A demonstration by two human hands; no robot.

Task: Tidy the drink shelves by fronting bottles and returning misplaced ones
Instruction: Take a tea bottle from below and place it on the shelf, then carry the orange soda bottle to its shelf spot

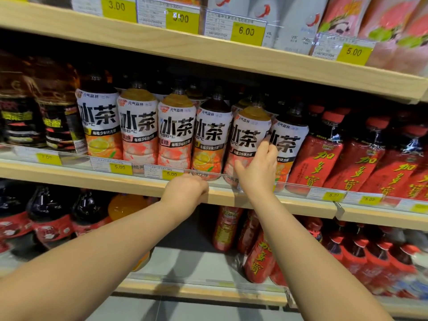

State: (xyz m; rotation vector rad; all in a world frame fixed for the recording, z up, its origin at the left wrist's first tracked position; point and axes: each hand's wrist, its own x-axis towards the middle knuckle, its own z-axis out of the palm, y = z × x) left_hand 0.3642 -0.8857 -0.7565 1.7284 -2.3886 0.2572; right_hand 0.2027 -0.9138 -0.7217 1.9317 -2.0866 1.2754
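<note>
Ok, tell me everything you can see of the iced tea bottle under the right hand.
The iced tea bottle is clear plastic, amber drink showing at its shoulder, sleeved in white with big black characters above a pink peach band. It stands roughly upright at the front of the middle shelf. The right hand grips its lower half; the left hand holds the shelf edge, clear of it.

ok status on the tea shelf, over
Right hand grips peach tea bottle. Left hand holds shelf edge. Lemon tea bottles tight either side.
</note>
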